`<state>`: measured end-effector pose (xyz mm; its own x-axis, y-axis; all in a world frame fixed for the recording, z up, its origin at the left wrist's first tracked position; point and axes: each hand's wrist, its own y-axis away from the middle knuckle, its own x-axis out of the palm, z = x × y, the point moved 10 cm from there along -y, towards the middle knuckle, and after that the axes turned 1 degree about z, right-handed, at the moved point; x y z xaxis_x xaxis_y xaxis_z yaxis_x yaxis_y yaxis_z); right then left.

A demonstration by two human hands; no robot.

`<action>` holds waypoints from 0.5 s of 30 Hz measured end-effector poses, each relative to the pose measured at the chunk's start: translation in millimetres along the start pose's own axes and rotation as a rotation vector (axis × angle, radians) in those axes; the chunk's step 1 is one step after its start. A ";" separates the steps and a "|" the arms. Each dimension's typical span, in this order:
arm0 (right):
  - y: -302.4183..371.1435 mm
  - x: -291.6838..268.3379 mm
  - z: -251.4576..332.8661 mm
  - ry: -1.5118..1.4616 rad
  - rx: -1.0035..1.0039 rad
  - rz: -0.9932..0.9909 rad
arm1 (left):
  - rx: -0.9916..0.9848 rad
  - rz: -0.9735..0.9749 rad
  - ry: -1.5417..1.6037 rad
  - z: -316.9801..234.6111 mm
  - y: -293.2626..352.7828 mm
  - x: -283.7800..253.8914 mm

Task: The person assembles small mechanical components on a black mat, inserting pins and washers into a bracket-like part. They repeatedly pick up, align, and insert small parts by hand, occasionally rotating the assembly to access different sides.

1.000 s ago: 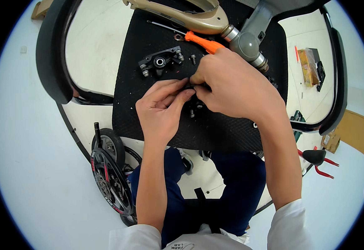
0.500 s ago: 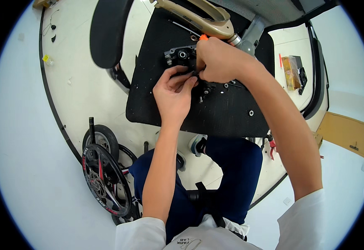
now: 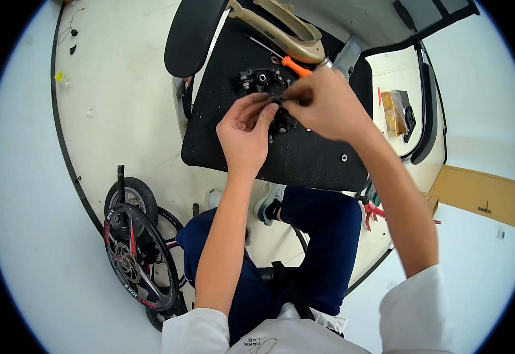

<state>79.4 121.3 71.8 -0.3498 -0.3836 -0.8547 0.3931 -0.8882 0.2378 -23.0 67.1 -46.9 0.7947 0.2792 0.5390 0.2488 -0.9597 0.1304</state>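
Observation:
Over the black chair seat (image 3: pixel 222 141), my left hand (image 3: pixel 245 130) pinches a small dark part (image 3: pixel 277 100) between thumb and fingers. Close by on the right, my right hand (image 3: pixel 328 106) has its fingertips pressed together at the same part; motion smears them a little. Just beyond my fingers lies a black brake caliper (image 3: pixel 262 77) with a round silver centre. Other black metal pieces (image 3: pixel 281 125) sit beneath my hands, partly hidden. A screwdriver (image 3: pixel 296 66) with an orange handle rests beyond my right hand.
A gold bicycle fork (image 3: pixel 287 46) lies at the seat's far side. One metal ring (image 3: pixel 344 158) is near the front right. The chair's armrest (image 3: pixel 192 38) rises at the left. Wheels (image 3: pixel 142 256) stand lower left, and red-handled pliers (image 3: pixel 374 211) are right of my knee.
My right hand has shifted right and slightly down, uncovering the screwdriver handle and more of the caliper. The left hand stays nearly in place. The whole view has shifted slightly.

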 end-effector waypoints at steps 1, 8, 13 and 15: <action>14.4 -5.6 -0.9 -0.072 0.007 -0.071 | -0.006 0.040 -0.045 -4.2 5.1 6.8; 79.5 -27.8 12.5 -0.459 0.101 -0.137 | -0.048 0.097 -0.185 -51.5 47.8 21.4; 132.1 -63.2 2.8 -0.467 0.059 -0.168 | -0.068 0.286 -0.255 -81.3 90.1 76.8; 159.4 -84.9 -1.5 -0.505 0.005 -0.272 | -0.040 0.275 -0.262 -97.7 108.5 98.3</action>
<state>173.0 12.7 181.5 -0.8013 -0.2129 -0.5591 0.2284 -0.9726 0.0430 28.0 -12.6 101.5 0.9445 0.0042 0.3285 -0.0115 -0.9989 0.0457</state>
